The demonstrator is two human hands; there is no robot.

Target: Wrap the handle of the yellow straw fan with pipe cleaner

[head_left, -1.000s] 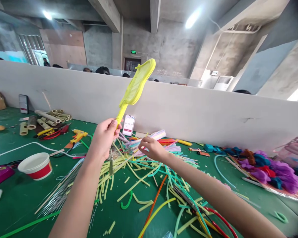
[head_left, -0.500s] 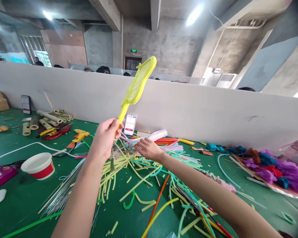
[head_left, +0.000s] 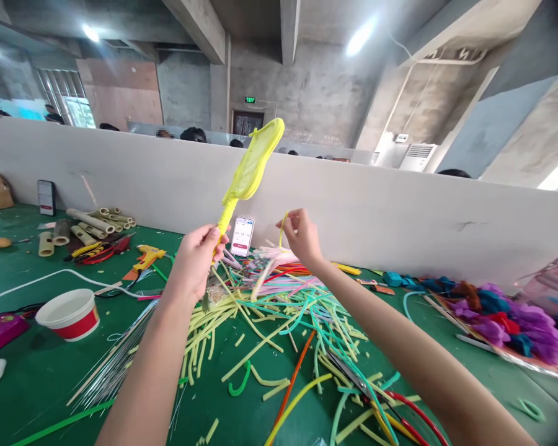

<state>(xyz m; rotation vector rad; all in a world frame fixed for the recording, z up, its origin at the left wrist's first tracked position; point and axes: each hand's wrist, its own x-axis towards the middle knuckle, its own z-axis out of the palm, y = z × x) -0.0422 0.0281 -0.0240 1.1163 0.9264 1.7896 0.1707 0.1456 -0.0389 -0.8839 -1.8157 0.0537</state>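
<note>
My left hand (head_left: pixel 196 257) is wrapped round the handle of a yellow hand fan (head_left: pixel 255 162), raised and tilted to the right. Its rim and handle look fuzzy, with a paler panel inside. A small tassel (head_left: pixel 206 302) shows below that hand. To the right, my right hand (head_left: pixel 304 238) pinches a short yellow pipe cleaner (head_left: pixel 281 232) between thumb and finger, apart from the fan. Beneath both hands spreads a loose heap of pipe cleaners (head_left: pixel 307 305) in yellow-green, teal, pink and red. Scissors (head_left: pixel 349 373) lie partly under some strands.
On the left are a paper cup (head_left: pixel 68 314), a glue gun (head_left: pixel 147 259), pliers (head_left: pixel 103 250), bamboo pieces (head_left: pixel 91 222) and thin wires (head_left: pixel 114 356). A phone (head_left: pixel 242 236) leans on the white partition (head_left: pixel 400 217). Purple and blue material (head_left: pixel 525 319) lies right.
My right hand has risen from the heap and moved right, now with a short yellow pipe cleaner in its fingers. The fan has shifted slightly left and down in view.
</note>
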